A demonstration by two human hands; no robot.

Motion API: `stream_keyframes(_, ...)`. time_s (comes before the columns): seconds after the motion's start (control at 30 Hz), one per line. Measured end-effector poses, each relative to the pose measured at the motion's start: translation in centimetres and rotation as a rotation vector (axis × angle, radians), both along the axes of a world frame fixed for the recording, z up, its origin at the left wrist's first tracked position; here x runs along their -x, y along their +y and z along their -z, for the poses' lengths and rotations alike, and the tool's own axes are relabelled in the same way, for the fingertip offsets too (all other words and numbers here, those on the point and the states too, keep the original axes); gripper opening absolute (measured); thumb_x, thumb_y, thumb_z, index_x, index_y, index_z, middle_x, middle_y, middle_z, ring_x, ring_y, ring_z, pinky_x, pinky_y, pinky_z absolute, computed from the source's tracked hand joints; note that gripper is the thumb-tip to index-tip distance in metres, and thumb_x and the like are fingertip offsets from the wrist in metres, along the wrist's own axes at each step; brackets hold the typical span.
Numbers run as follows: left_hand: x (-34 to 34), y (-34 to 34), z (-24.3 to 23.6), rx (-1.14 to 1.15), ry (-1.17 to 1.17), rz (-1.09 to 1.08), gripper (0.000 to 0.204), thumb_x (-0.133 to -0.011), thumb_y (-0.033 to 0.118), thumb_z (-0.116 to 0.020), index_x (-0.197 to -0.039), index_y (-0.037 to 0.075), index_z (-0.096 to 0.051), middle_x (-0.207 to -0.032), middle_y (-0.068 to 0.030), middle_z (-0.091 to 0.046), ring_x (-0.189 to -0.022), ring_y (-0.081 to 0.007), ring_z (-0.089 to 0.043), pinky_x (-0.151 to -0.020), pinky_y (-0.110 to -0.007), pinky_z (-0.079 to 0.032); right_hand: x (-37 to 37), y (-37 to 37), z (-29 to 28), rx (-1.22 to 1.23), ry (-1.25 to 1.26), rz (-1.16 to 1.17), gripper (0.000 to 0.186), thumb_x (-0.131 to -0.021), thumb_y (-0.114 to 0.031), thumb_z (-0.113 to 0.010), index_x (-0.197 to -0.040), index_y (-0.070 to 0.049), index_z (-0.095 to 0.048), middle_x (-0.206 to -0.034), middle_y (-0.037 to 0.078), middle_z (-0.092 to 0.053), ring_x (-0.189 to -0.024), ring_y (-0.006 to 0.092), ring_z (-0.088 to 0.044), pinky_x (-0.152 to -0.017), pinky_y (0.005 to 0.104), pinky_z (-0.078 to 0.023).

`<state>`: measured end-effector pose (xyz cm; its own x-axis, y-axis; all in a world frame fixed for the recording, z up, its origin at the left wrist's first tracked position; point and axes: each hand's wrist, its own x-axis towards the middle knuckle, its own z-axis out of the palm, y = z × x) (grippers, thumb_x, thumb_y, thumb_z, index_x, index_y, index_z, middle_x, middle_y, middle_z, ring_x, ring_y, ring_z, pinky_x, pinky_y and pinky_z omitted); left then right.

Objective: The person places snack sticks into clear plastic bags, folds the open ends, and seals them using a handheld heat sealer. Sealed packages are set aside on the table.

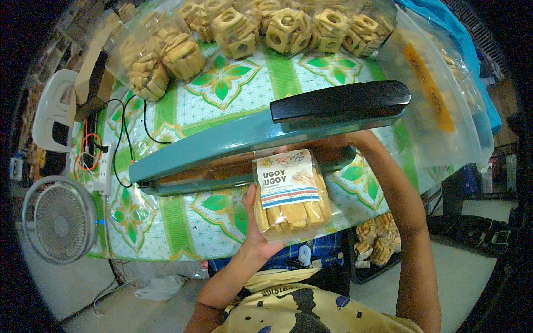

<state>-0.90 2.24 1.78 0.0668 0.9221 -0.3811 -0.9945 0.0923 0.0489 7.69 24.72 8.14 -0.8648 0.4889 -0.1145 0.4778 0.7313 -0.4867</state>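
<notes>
A clear plastic bag of yellow snack sticks (291, 213), with a white printed label on its front, is held upright at the table's near edge. My left hand (258, 236) is closed round its lower left side, thumb along the edge. The bag's top goes into the gap of a long teal impulse sealer (211, 144) with a black handle (341, 101), whose arm is raised. My right hand (338, 142) reaches under that arm to the bag's top edge; its fingers are bent there, partly hidden by the bag and the sealer.
Several filled snack bags (233, 30) line the table's far side. A large clear plastic bag with an orange strip (427, 86) lies at the right. To the left are a round fan (60, 219), a power strip (102, 172) with cords and a white chair (53, 114). A black tray (383, 261) with bags stands below right.
</notes>
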Motion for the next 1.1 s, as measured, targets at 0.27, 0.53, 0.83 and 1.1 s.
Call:
stream_keyframes(0.27,0.0,-0.3,0.4,-0.049,-0.168,-0.011,0.098,-0.077,0.07,-0.058,-0.145,0.005,-0.03,-0.143,-0.0216,-0.041,-0.129,-0.0397,-0.043,-0.109,-0.058,-0.033,1.0,1.4,-13.6,0.24,0.48,0.015,0.041,-0.099,-0.039,-0.047,-0.109,-0.003,-0.064,-0.094,0.007,-0.064,-0.087,0.0174,-0.061,-0.082,0.0322,-0.049)
stream_keyframes(0.53,-0.1,-0.4,0.9,-0.053,-0.063,0.021,0.1,-0.075,0.07,-0.06,-0.145,0.005,-0.03,-0.141,-0.0221,-0.043,-0.127,-0.0402,-0.045,-0.108,-0.058,-0.034,2.6,-1.1,-10.4,0.07,-0.163,-0.123,0.053,-0.1,-0.047,-0.042,-0.112,0.0,-0.061,-0.105,0.018,-0.065,-0.097,0.0281,-0.062,-0.087,0.0363,-0.046)
stream_keyframes(0.83,-0.2,-0.2,1.0,-0.042,-0.003,0.011,0.099,-0.075,0.07,-0.06,-0.145,0.005,-0.031,-0.14,-0.0232,-0.044,-0.125,-0.0408,-0.047,-0.106,-0.059,-0.036,1.4,0.6,-4.7,0.382,-0.236,-0.162,0.068,-0.096,-0.062,-0.032,-0.119,-0.004,-0.06,-0.123,0.015,-0.061,-0.113,0.0312,-0.056,-0.102,0.0374,-0.038)
stream_keyframes(1.1,-0.3,-0.5,1.3,0.016,0.026,0.012,0.1,-0.076,0.075,-0.053,-0.146,0.006,-0.03,-0.141,-0.0225,-0.043,-0.126,-0.0411,-0.046,-0.105,-0.062,-0.035,1.3,0.4,-5.2,0.444,-0.247,-0.108,0.07,-0.096,-0.058,-0.04,-0.128,0.002,-0.055,-0.135,0.019,-0.053,-0.126,0.032,-0.049,-0.109,0.0347,-0.034)
